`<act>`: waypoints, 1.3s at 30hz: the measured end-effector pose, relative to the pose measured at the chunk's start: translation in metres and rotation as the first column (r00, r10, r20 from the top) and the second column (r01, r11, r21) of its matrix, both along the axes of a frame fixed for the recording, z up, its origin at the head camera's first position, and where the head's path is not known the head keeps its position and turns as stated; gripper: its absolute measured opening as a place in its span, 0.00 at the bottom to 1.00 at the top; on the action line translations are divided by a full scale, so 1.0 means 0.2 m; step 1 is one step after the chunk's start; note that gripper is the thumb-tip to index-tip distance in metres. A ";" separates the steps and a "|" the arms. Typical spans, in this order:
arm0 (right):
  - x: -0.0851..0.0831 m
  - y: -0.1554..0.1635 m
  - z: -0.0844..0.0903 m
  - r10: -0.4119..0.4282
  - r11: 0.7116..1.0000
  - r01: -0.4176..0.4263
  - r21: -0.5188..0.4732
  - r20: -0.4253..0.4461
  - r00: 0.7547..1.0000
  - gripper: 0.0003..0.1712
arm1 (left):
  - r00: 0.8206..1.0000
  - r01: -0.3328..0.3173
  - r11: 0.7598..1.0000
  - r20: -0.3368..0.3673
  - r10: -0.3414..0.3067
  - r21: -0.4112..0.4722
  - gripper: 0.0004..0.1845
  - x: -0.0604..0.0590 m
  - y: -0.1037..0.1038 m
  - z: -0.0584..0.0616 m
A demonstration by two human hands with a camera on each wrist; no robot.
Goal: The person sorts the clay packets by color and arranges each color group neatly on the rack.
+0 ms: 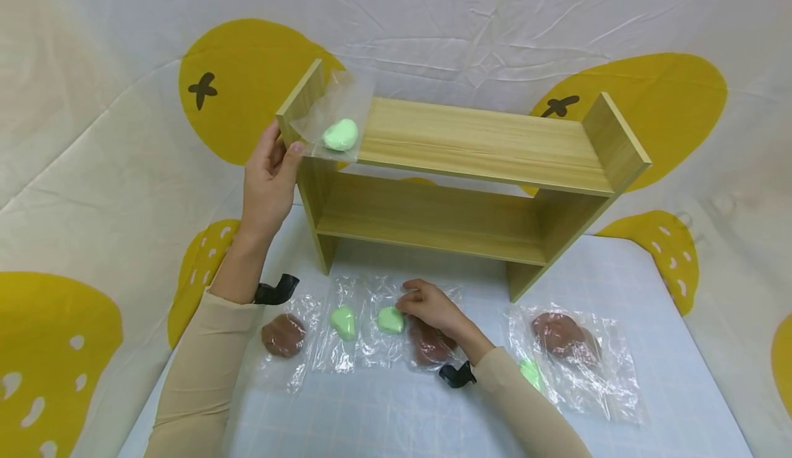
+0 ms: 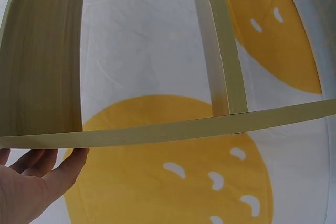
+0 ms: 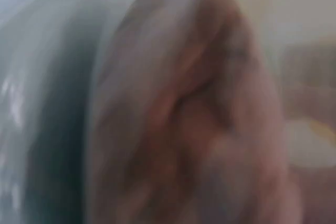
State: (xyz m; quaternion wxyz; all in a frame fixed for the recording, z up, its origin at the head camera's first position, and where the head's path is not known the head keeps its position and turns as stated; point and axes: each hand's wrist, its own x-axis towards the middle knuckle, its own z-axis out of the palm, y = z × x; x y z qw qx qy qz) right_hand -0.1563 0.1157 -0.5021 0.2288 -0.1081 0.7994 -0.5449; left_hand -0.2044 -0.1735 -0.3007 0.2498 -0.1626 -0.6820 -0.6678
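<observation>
In the head view, a two-tier wooden shelf (image 1: 433,245) stands on the table. My left hand (image 1: 267,186) touches the outside of its left side panel, fingertips against the wood in the left wrist view too. Beside that hand, a clear plastic bag with a pale green lump (image 1: 341,135) lies at the left end of the top board. My right hand (image 1: 433,307) hovers with loosely bent fingers over bags in front of the shelf, near a green lump (image 1: 390,320) and a brown lump (image 1: 428,343). Whether it touches a bag is unclear; the right wrist view is blurred.
To the left lie a bagged brown lump (image 1: 284,335) and a bagged green lump (image 1: 343,322). On the right, another bagged brown lump (image 1: 559,334) lies near a green one (image 1: 530,373) partly behind the right sleeve. A patterned cloth (image 1: 433,25) hangs behind the shelf.
</observation>
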 end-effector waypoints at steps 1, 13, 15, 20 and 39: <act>0.00 0.00 0.00 0.002 1.000 -0.002 -0.009 0.010 1.000 0.35 | 1.000 -0.002 1.000 0.001 0.002 -0.001 0.26 0.00 0.00 0.00; 0.04 -0.03 0.03 -0.034 0.984 0.053 -0.170 0.114 0.993 0.28 | 1.000 -0.022 1.000 0.010 0.022 -0.022 0.26 -0.01 -0.01 -0.01; 0.05 -0.04 0.03 -0.013 0.980 0.037 -0.196 0.121 0.993 0.29 | 1.000 -0.025 0.999 0.010 0.026 -0.023 0.26 -0.01 -0.01 -0.02; 0.08 -0.04 0.03 0.049 0.976 -0.026 -0.216 0.100 0.994 0.36 | 0.999 -0.031 0.999 0.008 0.031 -0.024 0.25 0.00 0.00 -0.01; 0.16 -0.11 0.01 0.149 0.989 -0.149 -0.007 -0.060 0.987 0.29 | 0.999 -0.035 0.999 0.009 0.036 -0.040 0.26 0.00 0.00 0.00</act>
